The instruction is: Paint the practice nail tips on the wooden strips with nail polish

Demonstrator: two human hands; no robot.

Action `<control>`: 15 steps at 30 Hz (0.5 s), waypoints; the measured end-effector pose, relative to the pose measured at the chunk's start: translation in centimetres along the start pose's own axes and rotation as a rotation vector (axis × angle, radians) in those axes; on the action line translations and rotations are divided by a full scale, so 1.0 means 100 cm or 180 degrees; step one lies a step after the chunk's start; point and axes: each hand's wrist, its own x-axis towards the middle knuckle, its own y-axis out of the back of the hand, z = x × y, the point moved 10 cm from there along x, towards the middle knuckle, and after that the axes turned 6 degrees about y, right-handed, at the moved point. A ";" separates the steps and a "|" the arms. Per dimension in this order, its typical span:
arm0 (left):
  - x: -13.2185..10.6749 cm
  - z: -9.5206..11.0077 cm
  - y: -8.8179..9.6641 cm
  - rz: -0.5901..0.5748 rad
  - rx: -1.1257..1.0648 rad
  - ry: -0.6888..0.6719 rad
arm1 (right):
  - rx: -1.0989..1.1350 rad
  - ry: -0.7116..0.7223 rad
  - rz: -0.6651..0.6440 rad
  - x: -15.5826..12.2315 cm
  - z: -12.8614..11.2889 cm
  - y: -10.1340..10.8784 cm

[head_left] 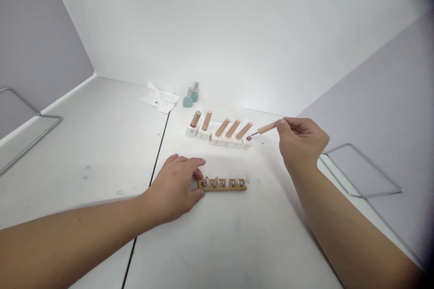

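My left hand (178, 186) rests on the white table and grips the left end of a small wooden strip (223, 184) that carries several clear nail tips on metal studs. My right hand (300, 137) pinches a wood-coloured brush cap (267, 128), its thin brush tip pointing left at the open white bottle (247, 141) at the right end of a row. That row of white nail polish bottles (220, 133) with wood-coloured caps stands just behind the strip.
Two teal bottles (191, 95) with silver caps stand further back beside a crumpled white tissue (160, 99). Wire frames lie at the table's left edge (30, 131) and right edge (359, 171). White walls enclose the back.
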 end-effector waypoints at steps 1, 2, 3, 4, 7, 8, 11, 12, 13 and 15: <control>0.000 0.001 0.000 0.0002 0.0016 -0.0001 | -0.0037 -0.0074 0.0015 -0.001 0.002 0.000; 0.000 0.001 0.001 0.0005 0.0026 0.0006 | -0.0090 -0.0162 0.0061 -0.002 0.003 0.001; 0.000 0.001 0.001 -0.0002 0.0026 0.0017 | -0.0148 -0.0252 0.0112 -0.003 0.004 0.003; -0.001 0.000 0.001 -0.0011 0.0020 0.0028 | -0.0190 -0.0319 0.0116 -0.004 0.004 0.002; -0.001 -0.001 0.001 -0.0026 -0.0010 0.0027 | -0.0350 -0.0451 0.0052 -0.006 -0.001 0.000; -0.001 -0.001 0.001 -0.0015 -0.0011 0.0018 | -0.0398 -0.0476 -0.0006 -0.007 -0.004 -0.002; 0.000 -0.001 0.000 0.0019 -0.0001 -0.0030 | -0.0475 -0.0505 -0.0177 -0.009 -0.010 -0.009; 0.000 -0.001 0.000 0.0034 0.0006 -0.0048 | -0.0477 -0.0505 -0.0227 -0.009 -0.011 -0.012; 0.000 0.000 0.000 0.0048 0.0014 -0.0069 | -0.0481 -0.0500 -0.0263 -0.010 -0.012 -0.014; 0.001 0.000 0.001 0.0067 0.0035 -0.0096 | -0.0499 -0.0456 -0.0355 -0.011 -0.012 -0.019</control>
